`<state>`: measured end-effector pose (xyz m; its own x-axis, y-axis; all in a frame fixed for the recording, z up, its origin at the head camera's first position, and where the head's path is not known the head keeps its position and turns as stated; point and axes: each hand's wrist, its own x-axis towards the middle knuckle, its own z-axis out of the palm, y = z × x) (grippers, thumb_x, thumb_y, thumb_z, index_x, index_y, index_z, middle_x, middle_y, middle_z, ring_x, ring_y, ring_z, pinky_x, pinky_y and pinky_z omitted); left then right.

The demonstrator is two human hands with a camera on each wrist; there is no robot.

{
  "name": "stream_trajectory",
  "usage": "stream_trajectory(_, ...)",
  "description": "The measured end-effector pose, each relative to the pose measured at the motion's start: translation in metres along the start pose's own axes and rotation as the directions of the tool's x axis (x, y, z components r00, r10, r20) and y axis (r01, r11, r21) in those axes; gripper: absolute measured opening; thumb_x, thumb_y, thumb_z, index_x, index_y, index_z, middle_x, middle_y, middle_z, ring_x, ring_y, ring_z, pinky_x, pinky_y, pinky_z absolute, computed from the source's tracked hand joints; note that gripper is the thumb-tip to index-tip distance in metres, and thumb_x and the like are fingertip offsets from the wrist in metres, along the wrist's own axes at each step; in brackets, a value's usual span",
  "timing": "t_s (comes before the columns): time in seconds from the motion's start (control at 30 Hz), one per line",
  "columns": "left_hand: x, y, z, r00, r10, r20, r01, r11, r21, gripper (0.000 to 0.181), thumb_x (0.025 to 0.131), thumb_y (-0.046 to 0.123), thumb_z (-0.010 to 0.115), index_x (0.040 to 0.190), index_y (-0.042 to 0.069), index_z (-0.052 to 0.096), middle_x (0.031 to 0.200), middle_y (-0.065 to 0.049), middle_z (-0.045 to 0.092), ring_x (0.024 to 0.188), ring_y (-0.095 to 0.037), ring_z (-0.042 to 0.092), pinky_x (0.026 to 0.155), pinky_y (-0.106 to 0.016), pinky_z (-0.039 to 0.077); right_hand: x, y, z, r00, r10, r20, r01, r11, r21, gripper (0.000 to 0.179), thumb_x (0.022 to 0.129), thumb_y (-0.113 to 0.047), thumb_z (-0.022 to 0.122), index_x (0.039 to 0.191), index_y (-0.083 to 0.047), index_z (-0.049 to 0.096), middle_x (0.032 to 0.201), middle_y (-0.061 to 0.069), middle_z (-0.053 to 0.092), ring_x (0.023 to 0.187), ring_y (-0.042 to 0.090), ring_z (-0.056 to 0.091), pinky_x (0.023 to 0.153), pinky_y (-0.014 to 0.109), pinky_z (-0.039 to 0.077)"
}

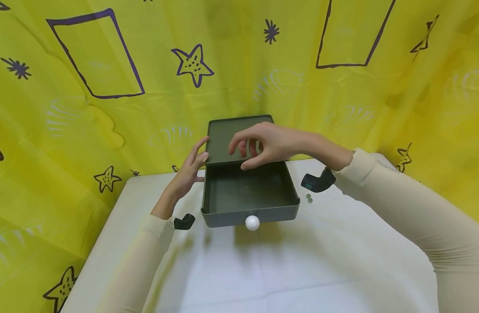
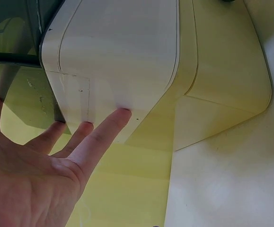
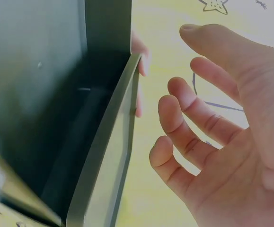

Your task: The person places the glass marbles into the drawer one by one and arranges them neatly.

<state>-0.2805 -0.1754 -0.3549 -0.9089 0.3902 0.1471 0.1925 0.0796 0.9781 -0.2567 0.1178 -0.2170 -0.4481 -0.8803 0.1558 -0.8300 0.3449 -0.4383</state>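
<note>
A dark green box (image 1: 219,139) stands on a white table with its drawer (image 1: 223,219) pulled out. The drawer's inside looks bare, and a round white knob (image 1: 252,223) sits on its front. My left hand (image 1: 186,174) touches the box's left side with spread fingers; the left wrist view shows fingertips against a pale rounded casing (image 2: 118,42). Above the back of the drawer hovers my right hand (image 1: 274,141), fingers loosely bent, thumb apart, holding nothing. In the right wrist view the drawer wall (image 3: 108,137) lies beside the right hand's fingers, apart from them.
Two small green round things (image 1: 309,198) lie on the white table (image 1: 341,261) to the right of the drawer. A yellow curtain (image 1: 231,56) with drawn stars hangs behind the box and along the sides. Each wrist carries a black camera mount (image 1: 318,180).
</note>
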Motion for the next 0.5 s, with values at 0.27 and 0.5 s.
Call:
stream_trajectory(0.27, 0.0, -0.001, -0.001, 1.0, 0.011, 0.009, -0.011, 1.0, 0.003, 0.065, 0.103, 0.044, 0.045, 0.163, 0.041, 0.02, 0.167, -0.01, 0.013, 0.15, -0.04, 0.025, 0.1, -0.078, 0.036, -0.03, 0.0, -0.007, 0.995, 0.071, -0.068, -0.068, 0.996, 0.052, 0.035, 0.091, -0.028, 0.08, 0.123, -0.02, 0.069, 0.098, 0.003, 0.065, 0.08, 0.014, 0.061, 0.073, 0.035, 0.053)
stream_trajectory(0.5, 0.0, -0.001, -0.001, 1.0, 0.002, 0.006, -0.002, 1.0, 0.004, 0.064, 0.103, 0.045, 0.045, 0.162, 0.042, 0.02, 0.167, -0.013, 0.015, 0.15, -0.038, 0.026, 0.1, -0.078, 0.036, -0.061, 0.005, -0.011, 0.984, 0.078, -0.163, -0.073, 0.997, 0.034, 0.034, 0.091, -0.021, 0.081, 0.122, -0.02, 0.069, 0.103, 0.0, 0.068, 0.082, 0.012, 0.062, 0.072, 0.031, 0.052)
